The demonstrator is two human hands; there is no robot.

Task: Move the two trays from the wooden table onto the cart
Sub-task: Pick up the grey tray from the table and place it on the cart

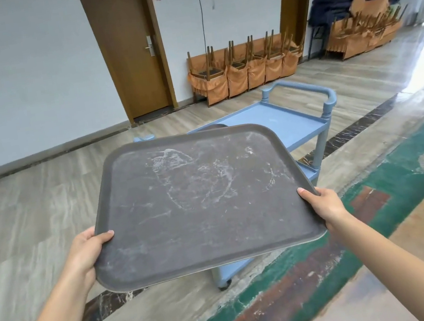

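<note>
This looks like a banquet hall or hotel function corridor. Upturned wooden chairs with orange fabric covers are stacked along the pale wall, numbered brown wooden doors line it, and a blue plastic service cart stands on the polished stone floor.

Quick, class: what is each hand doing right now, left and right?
Left hand: closed on the near-left edge of the grey tray.
Right hand: closed on the tray's right edge, holding it up in front of the blue cart.
</note>
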